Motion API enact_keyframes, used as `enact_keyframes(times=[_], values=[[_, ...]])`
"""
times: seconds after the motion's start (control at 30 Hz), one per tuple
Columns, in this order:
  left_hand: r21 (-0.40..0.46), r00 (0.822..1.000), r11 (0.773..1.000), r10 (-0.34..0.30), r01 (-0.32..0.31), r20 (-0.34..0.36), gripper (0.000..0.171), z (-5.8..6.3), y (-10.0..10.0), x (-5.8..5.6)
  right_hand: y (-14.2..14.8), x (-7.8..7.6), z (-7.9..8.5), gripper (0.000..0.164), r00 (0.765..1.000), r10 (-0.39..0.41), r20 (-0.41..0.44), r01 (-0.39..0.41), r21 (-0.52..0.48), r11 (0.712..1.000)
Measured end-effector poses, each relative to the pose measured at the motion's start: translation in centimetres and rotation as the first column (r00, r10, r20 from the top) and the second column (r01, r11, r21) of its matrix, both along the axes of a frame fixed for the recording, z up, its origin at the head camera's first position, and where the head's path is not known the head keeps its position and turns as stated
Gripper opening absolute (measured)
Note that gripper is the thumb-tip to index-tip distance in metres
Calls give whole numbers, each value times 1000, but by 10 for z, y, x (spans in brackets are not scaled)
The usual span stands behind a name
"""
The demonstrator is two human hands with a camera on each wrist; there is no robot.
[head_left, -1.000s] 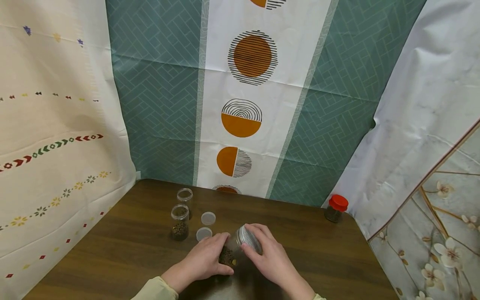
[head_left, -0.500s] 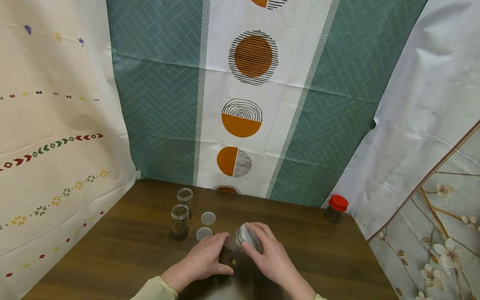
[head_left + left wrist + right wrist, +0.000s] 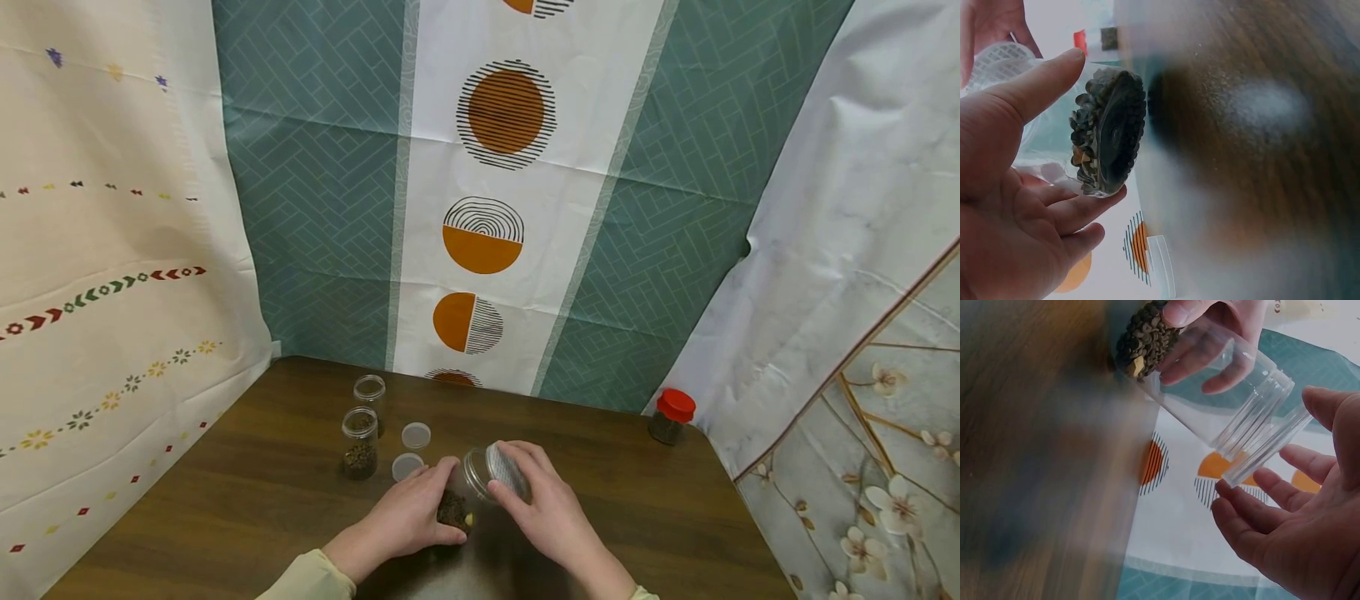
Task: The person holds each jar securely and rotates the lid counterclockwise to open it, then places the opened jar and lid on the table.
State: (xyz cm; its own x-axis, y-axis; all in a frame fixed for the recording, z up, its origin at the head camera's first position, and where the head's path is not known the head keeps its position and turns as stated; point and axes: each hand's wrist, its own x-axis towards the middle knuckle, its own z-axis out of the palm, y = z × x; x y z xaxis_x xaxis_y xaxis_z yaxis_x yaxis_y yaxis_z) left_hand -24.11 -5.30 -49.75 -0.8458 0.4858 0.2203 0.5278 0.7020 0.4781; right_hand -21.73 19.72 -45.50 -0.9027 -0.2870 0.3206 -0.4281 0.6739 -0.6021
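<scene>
My left hand [image 3: 405, 512] grips a clear plastic jar [image 3: 1188, 415] around its lower body, the jar tilted with its mouth toward my right hand. Dark, coarse pellets [image 3: 1113, 131] with a few yellowish bits fill the bottom of the jar. Between the thumb and fingers of my right hand [image 3: 547, 508] is a clear, ridged round lid [image 3: 506, 469]. In the right wrist view, a narrow gap separates this lid from the threaded rim [image 3: 1260, 412] of the jar. My left fingers hide part of the jar in the head view.
Two uncapped clear jars, a front one [image 3: 360, 442] with dark contents and a rear one [image 3: 370, 390], stand on the wooden table [image 3: 225, 500] at left. Two loose lids, one [image 3: 416, 435] behind the other [image 3: 407, 467], lie beside them. A red-lidded jar [image 3: 675, 408] stands far right.
The lid in my right hand has come off the jar's mouth and shifted slightly right, so the rim now shows. My left hand holds the jar in nearly the same place.
</scene>
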Motion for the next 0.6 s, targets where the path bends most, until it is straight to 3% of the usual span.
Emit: enact_keyframes(times=[0.6], values=[[112, 1000, 994, 12, -13, 12, 100, -5, 2, -13, 18, -4, -1, 50, 997, -73, -5, 73, 15, 997]])
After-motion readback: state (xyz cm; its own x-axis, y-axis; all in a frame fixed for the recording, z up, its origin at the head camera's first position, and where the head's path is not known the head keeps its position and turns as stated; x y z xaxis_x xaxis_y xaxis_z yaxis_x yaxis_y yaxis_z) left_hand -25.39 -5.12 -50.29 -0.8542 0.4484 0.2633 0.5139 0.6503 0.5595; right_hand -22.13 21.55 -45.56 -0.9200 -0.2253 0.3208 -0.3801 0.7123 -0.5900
